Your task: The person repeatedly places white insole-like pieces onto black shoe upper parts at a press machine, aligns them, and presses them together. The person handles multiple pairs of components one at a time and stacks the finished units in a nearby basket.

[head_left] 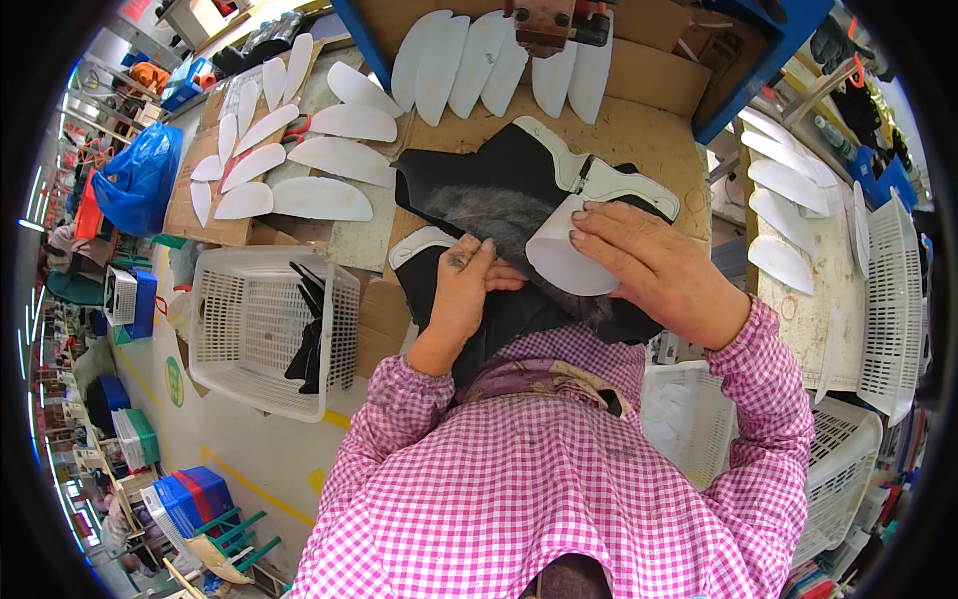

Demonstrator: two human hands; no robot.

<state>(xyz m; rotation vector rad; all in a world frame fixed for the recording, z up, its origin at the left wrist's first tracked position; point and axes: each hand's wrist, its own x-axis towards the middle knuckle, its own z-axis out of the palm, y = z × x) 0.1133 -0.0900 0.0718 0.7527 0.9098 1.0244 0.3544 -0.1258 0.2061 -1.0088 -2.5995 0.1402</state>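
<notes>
Across the front of the bench lies a black shoe upper (509,165) with fuzzy grey lining and white trim. My left hand (466,285) is closed, its thumb and fingertips pinching the upper's near part. In my right hand (649,265) is a curved white stiffener piece (561,250), gripped by its right edge with the fingers on top. The piece is bent and rests against or just above the fuzzy lining; its contact underneath is hidden. Similar white pieces (429,70) stand in a row along the back of the bench.
More white pieces (319,200) are spread on the left board, others (778,220) on the right-hand table. A white basket (274,329) with black pieces stands at left. Metal machine parts (544,25) overhang the bench inside a blue frame (723,110). Another basket (689,419) sits by my right forearm.
</notes>
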